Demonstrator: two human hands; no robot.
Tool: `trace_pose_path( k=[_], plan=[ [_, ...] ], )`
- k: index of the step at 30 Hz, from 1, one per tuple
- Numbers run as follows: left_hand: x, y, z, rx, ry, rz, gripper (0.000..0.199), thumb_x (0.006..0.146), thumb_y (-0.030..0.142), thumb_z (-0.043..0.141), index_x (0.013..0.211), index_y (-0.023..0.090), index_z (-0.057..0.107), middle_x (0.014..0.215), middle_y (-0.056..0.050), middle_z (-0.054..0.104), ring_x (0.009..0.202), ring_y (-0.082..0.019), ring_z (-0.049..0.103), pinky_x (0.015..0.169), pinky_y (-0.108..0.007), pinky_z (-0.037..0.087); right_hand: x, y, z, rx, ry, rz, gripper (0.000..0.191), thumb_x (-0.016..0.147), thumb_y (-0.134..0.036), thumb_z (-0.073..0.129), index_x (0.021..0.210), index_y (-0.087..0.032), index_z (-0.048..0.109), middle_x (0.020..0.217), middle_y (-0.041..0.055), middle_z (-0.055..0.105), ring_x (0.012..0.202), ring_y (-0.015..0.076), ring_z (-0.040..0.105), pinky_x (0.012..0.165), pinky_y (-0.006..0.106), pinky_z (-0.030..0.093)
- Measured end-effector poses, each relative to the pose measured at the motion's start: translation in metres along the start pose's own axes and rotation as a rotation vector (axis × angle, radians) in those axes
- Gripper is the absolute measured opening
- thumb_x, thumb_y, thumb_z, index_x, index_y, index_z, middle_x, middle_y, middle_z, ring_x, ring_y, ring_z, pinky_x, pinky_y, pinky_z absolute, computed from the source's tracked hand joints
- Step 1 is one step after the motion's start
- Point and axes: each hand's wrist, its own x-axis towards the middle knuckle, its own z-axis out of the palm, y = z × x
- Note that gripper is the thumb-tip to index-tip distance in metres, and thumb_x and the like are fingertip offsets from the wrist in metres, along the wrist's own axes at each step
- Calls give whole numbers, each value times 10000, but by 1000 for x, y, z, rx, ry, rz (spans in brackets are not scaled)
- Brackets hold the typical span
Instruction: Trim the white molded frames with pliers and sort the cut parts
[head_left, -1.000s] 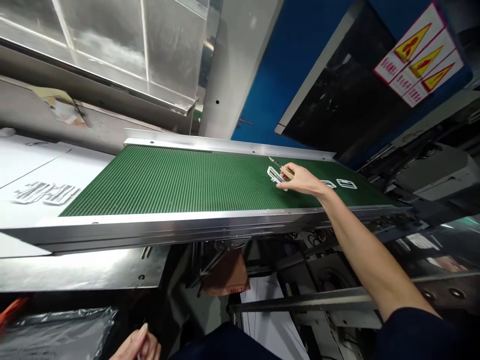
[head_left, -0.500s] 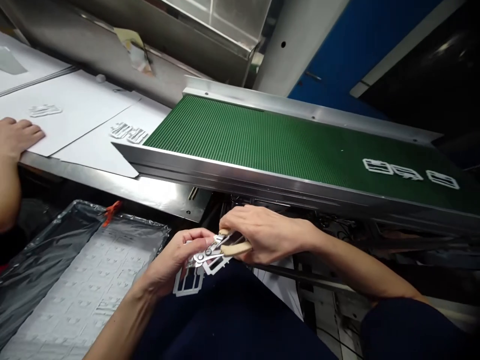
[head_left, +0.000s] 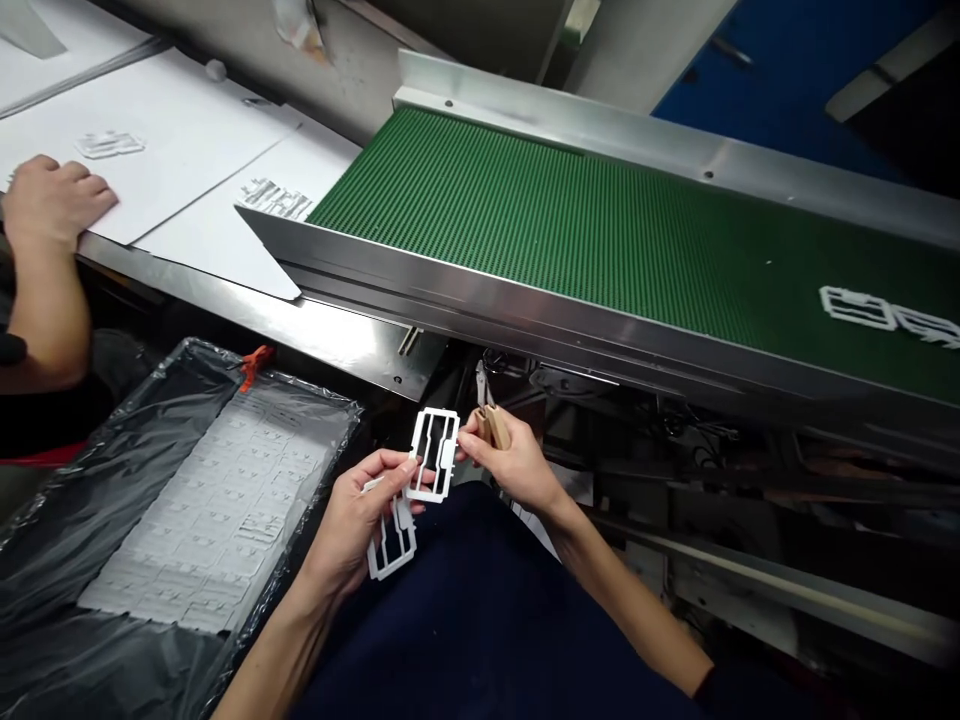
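Observation:
My left hand (head_left: 352,530) holds a white die-cut plastic frame (head_left: 433,455) upright by its lower edge, with a second, similar white frame (head_left: 391,540) hanging below it and still joined or overlapping at the fingers. My right hand (head_left: 510,460) grips small pliers (head_left: 491,425) with tan handles, their metal tip pointing up and away. Its fingertips are at the right side of the upper frame. Both hands are in front of my dark blue lap, below the conveyor's near rail.
A green conveyor belt (head_left: 525,220) with steel rails runs across the view, carrying white frames (head_left: 855,308) at right. A black plastic-lined tray (head_left: 217,500) holds stacked white pieces at left. A co-worker's hand (head_left: 52,200) rests on white sheets (head_left: 172,140).
My right hand has left the belt and come down to my left hand. The frames are now spread apart, the pliers have turned tip-up, and the view has swung toward the tray.

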Motion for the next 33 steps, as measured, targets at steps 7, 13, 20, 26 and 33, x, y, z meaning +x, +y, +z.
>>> trace_pose_path(
  k=[7, 13, 20, 26, 33],
  plan=[
    [1, -5, 3, 30, -24, -18, 226, 770, 346, 648, 856, 142, 603, 868, -54, 679, 702, -125, 614, 635, -203, 511, 6, 3, 4, -73, 54, -23, 140, 751, -282, 572, 786, -186, 476, 703, -34, 488, 620, 96, 453, 583, 222, 391],
    [2, -5, 4, 6, -20, -57, 202, 771, 333, 652, 839, 153, 592, 865, -44, 680, 618, -102, 606, 567, -182, 490, 7, 8, 4, -51, 45, -1, 149, 732, -282, 569, 796, -183, 478, 700, -30, 489, 610, 95, 454, 574, 220, 388],
    [-1, -9, 6, 4, 20, -25, 209, 761, 329, 664, 855, 161, 584, 867, -40, 674, 651, -111, 608, 602, -198, 493, 9, 14, 7, -34, 89, 8, 157, 750, -317, 566, 781, -186, 484, 666, -26, 529, 595, 107, 480, 571, 234, 402],
    [1, -5, 0, 123, -22, 21, 221, 772, 354, 644, 871, 159, 612, 819, -32, 648, 697, -124, 592, 660, -218, 487, 6, 15, 4, 7, 52, -15, 161, 742, -297, 585, 786, -183, 479, 698, -29, 474, 603, 96, 437, 560, 222, 380],
    [19, 34, -19, 295, -90, 72, 264, 743, 346, 671, 913, 144, 657, 675, -22, 610, 619, -120, 546, 585, -202, 455, 1, 17, 4, -53, -184, -48, 150, 775, -283, 565, 782, -181, 456, 686, -39, 410, 604, 85, 376, 564, 211, 336]
  ],
)
